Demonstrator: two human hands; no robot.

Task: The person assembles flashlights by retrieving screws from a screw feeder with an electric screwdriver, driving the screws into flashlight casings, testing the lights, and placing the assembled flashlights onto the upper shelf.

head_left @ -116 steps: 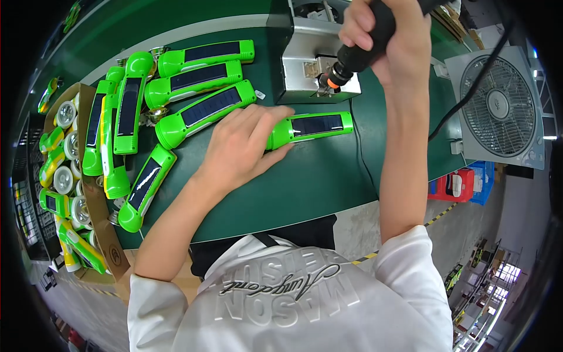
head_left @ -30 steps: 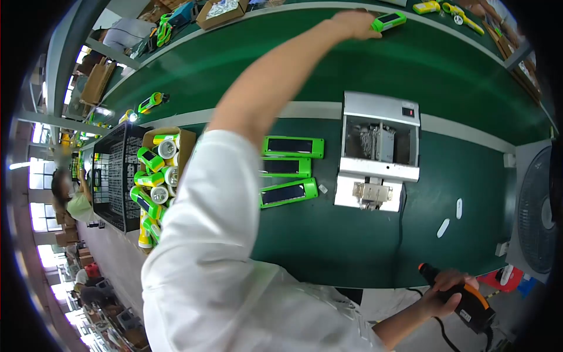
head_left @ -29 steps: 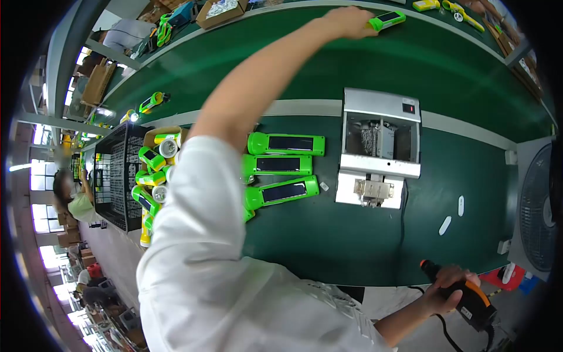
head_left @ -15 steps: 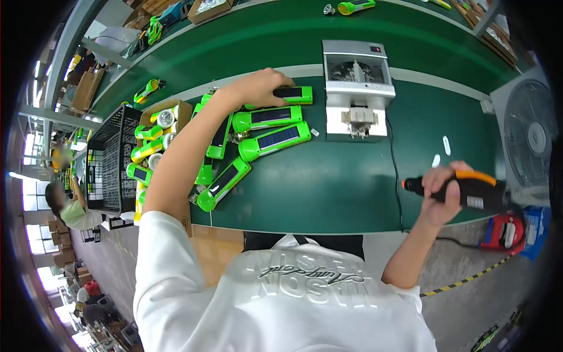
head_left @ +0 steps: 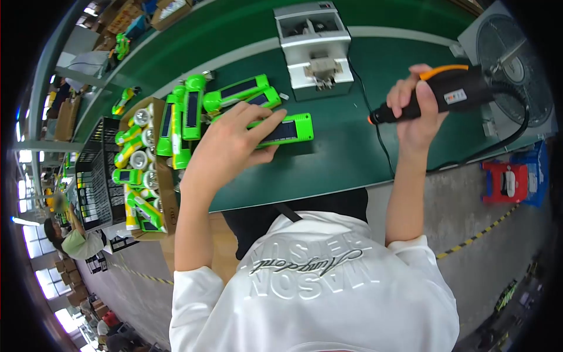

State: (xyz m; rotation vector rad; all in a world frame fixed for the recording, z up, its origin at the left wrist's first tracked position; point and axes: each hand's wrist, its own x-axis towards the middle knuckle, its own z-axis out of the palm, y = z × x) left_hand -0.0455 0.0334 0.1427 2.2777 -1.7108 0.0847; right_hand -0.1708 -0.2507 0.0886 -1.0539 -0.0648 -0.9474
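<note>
My left hand (head_left: 229, 141) is closed over a green flashlight (head_left: 298, 128) with a dark solar panel along its body, held low over the bench. Its head end is hidden under my hand. To the right, my right hand (head_left: 417, 111) is wrapped round a black electric screwdriver (head_left: 456, 94) with an orange lever, its tip pointing left. Beyond my left hand lie more green flashlights, one of them angled (head_left: 239, 90) and another pointing away from me (head_left: 192, 108).
A silver machine (head_left: 319, 53) stands at the back of the green bench (head_left: 334, 158). On the left are a cardboard box (head_left: 168, 199) of flashlights and a black crate (head_left: 97, 182). A fan (head_left: 510, 64) is at the right. Another person (head_left: 76, 237) is at far left.
My left hand has drawn a flashlight nearer to me, away from the group. My right hand has raised the screwdriver. The whole view has shifted and turned.
</note>
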